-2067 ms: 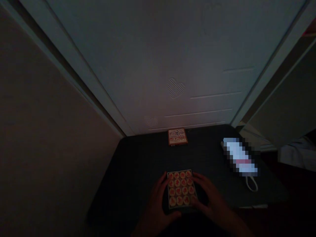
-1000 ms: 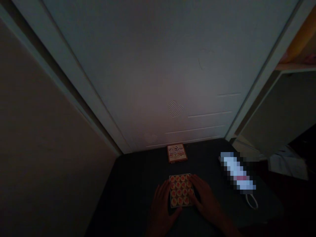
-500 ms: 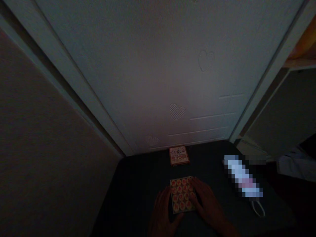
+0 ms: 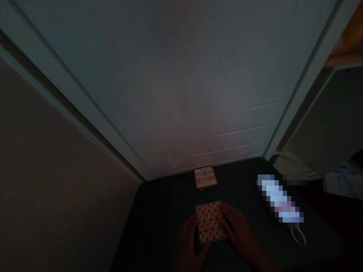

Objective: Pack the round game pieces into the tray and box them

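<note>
A square tray (image 4: 200, 243) lies flat on the dark tabletop. Rows of round, pale discs (image 4: 208, 224) with red characters fill it; they look like Chinese chess pieces. My left hand (image 4: 187, 241) lies along the tray's left side, fingers stretched out and thumb near the bottom edge. On the opposite side, my right hand (image 4: 239, 232) rests with its fingers extended at the upper right corner. Its thumb reaches over the right-hand pieces and partly covers them. Dim light makes it hard to see how firmly either hand touches the tray.
Behind the tray, a flat square box (image 4: 205, 177) with dark writing lies near the back edge of the dark table (image 4: 164, 204). A blurred-out, bright oblong object (image 4: 279, 198) with a looped strap (image 4: 298, 237) lies at right. A pale panel (image 4: 159, 94) with embossed hearts rises behind.
The camera view has shifted slightly. Both hands stay at the tray's sides in nearly the same pose, and the tray and pieces look unchanged.
</note>
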Tool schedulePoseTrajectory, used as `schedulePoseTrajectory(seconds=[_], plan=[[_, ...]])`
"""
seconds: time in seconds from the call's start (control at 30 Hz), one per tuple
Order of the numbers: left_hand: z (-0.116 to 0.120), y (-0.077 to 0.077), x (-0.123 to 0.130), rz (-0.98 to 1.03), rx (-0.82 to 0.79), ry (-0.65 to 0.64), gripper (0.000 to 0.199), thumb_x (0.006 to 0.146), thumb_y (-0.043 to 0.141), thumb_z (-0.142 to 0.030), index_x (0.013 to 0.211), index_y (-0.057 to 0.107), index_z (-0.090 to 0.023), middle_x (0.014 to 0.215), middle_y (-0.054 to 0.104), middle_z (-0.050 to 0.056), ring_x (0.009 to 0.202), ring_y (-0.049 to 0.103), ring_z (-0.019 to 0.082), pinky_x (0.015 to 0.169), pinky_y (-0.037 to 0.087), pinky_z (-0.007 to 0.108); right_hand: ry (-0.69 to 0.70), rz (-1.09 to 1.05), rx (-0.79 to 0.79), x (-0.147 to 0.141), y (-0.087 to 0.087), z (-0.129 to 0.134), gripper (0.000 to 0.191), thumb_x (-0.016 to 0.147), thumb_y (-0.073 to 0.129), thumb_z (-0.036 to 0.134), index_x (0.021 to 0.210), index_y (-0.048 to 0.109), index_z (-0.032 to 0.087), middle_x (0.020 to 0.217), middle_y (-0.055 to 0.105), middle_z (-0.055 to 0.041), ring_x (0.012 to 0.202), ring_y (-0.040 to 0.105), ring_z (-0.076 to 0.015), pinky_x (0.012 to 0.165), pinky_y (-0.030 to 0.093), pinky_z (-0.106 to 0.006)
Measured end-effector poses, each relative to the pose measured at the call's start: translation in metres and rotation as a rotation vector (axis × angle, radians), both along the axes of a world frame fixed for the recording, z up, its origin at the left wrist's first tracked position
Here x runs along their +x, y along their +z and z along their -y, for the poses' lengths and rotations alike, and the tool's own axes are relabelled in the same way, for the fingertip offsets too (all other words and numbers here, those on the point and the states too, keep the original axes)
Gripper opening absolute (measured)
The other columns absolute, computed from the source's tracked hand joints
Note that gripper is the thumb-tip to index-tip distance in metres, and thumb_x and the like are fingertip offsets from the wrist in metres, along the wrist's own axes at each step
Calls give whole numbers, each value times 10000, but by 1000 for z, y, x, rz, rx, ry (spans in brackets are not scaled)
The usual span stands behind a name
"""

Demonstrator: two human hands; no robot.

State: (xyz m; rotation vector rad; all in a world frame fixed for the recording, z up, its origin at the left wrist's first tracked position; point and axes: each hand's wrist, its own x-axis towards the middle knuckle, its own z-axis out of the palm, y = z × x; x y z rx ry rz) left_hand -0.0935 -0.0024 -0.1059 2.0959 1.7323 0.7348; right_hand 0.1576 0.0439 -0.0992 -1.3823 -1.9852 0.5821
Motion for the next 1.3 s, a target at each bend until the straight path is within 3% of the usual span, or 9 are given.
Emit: schedulePoseTrajectory(seconds=[0.33,0.57,0.67,0.83,0.97,1.13,1.3], plan=[[-1,5,2,-23,9,-19,677,925,621,-415,1536,351,-306,1551,468,86,1447,393,348,1156,360,605,10,-11,-32,1,11,1,459,1024,476,437,1445,544,267,1488,554,-65,1381,508,-294,1160,412,-540],[-8,17,-4,168,-108,28,591,981,535,-401,1534,362,-287,1564,442,93,1443,411,302,1170,364,551,-36,-39,-26,1,4,1,488,1011,483,476,1457,525,282,1470,573,-69,1353,537,-299,1135,449,-530],[-35,32,-10,260,-115,-58,528,996,524,-385,1502,409,-291,1572,430,83,1427,435,272,1174,374,503,-38,-55,-20,0,3,1,486,1011,481,483,1449,533,279,1449,592,-74,1338,551,-301,1120,468,-522],[-110,51,-10,316,-73,-90,544,969,556,-384,1470,427,-216,1551,426,142,1285,575,260,1094,462,462,-33,-42,-34,0,2,0,510,1004,487,494,1464,511,275,1455,585,-78,1348,538,-305,1126,458,-528],[-161,52,1,312,-42,-121,668,828,722,-367,1428,485,-194,1573,390,148,1443,392,318,1205,293,503,-76,-79,-35,-1,-5,1,506,1000,486,501,1449,528,270,1446,592,-82,1339,548,-301,1118,470,-511],[-196,43,23,387,-30,-93,904,632,883,-402,1412,487,-174,1569,385,173,1476,311,374,1226,220,522,-142,-238,-63,3,-11,-1,491,1007,457,506,1418,558,257,1421,609,-99,1318,567,-292,1121,464,-504],[-210,28,32,580,-69,101,697,915,631,-493,1454,378,-130,1518,429,230,1430,405,336,1183,303,514,-222,-517,-179,9,12,-41,563,1002,396,599,1384,583,230,1380,637,-122,1285,595,-299,1098,467,-513]])
